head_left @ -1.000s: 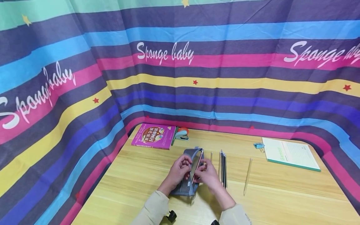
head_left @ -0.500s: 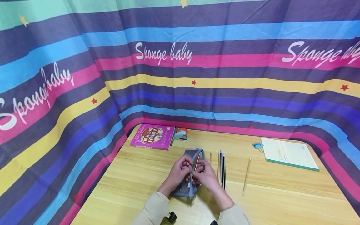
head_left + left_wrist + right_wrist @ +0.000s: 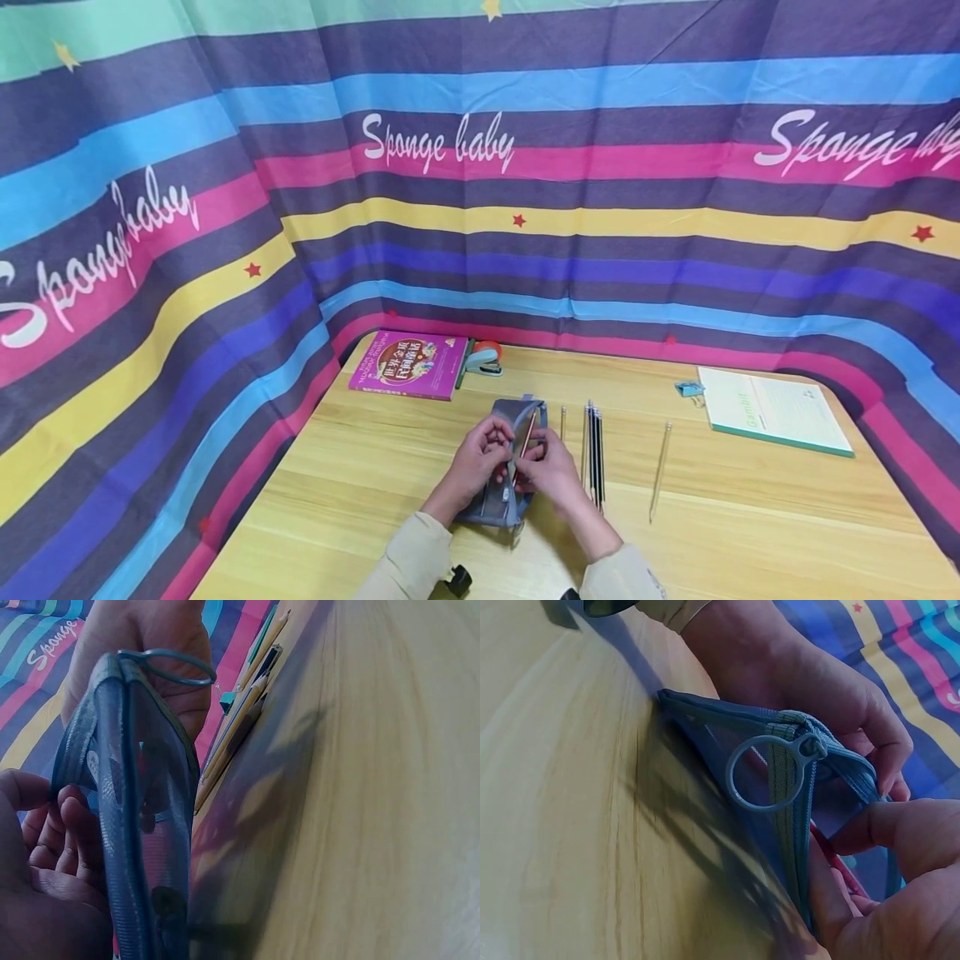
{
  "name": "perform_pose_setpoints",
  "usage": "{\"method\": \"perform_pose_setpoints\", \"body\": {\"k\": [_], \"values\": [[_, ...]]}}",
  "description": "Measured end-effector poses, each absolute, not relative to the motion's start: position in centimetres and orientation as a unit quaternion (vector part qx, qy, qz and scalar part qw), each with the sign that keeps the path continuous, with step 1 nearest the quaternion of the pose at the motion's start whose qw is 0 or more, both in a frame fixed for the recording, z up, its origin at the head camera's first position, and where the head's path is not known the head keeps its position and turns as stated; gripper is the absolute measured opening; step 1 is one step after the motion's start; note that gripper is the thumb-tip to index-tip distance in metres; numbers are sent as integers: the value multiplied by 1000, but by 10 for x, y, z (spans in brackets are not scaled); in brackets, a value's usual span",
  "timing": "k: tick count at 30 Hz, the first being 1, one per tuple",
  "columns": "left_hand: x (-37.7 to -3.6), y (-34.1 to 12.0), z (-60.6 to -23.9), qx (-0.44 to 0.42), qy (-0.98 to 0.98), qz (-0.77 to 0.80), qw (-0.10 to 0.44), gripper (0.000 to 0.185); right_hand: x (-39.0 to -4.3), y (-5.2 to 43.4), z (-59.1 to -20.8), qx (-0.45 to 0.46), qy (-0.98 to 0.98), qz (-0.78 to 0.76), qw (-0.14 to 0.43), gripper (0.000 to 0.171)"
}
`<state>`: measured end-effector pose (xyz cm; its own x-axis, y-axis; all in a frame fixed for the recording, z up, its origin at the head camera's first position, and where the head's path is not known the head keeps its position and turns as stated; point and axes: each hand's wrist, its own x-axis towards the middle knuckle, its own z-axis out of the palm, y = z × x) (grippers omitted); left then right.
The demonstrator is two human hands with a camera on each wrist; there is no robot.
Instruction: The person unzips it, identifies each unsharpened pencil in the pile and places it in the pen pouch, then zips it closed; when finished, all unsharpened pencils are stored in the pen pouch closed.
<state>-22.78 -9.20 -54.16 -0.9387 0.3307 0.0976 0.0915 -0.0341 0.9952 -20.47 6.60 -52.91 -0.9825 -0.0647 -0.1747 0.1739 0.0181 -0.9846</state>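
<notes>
- Two hands meet at the grey mesh pencil case (image 3: 504,462), which rests on the wooden table (image 3: 750,517) directly ahead of the person.
- Left hand (image 3: 474,463) pinches the case's left rim, holding the mouth apart.
- Right hand (image 3: 551,468) grips a red pencil (image 3: 526,439) already partly inside the mouth.
- Pencil's long axis runs along the case's length, tip end away from the person; right hand is nearer to it.
- Zip ring (image 3: 766,772) hangs at the near end.
- Black pens (image 3: 593,450) lie parallel, just right of the case.
</notes>
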Motion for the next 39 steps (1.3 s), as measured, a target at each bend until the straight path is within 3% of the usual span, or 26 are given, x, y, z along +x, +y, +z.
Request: {"method": "perform_pose_setpoints", "body": {"k": [19, 39], "values": [[-227, -94, -540, 169, 683, 706, 85, 23, -207, 66, -533, 38, 723, -683, 96, 64], [-228, -95, -542, 160, 681, 710, 82, 25, -203, 85, -522, 23, 725, -684, 79, 61]]}}
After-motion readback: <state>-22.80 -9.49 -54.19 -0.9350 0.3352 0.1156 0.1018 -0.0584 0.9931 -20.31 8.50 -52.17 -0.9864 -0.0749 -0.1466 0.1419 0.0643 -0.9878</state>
